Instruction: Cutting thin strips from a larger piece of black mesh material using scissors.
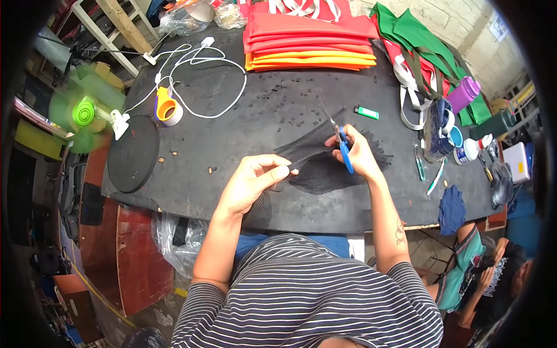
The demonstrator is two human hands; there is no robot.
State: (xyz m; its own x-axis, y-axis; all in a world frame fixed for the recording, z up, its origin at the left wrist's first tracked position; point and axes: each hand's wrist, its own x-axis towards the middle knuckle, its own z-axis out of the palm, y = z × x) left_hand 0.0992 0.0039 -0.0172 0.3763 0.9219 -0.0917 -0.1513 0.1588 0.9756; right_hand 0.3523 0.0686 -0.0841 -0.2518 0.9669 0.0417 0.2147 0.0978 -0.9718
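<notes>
1. Nearest us, we are wearing a striped shirt (301,290), navy and white, with both bare forearms reaching up over the table edge.
2. We are working at a black table (232,110) with a matte, dusty top, speckled with small dark snippets; a brick wall is showing at the top right, and wooden boards and clutter are lying to the left.
3. We are pinching a piece of black mesh (325,159) with our left hand (252,180), thumb and fingers closed on its near strip; the mesh is lying at the table's middle, between both hands, thin and see-through, its edge ragged.
4. We are gripping blue-handled scissors (343,148) in our right hand (357,153), fingers curled through the loops, blades pointing away over the mesh.
5. Folded red and orange cloth (310,40) is lying stacked at the far edge, green cloth (418,35) beside it.
6. A white cable (203,64) is looping at the left, near an orange tape roll (168,107) and a round black disc (132,153).
7. A green lighter (366,112) is lying beyond the scissors.
</notes>
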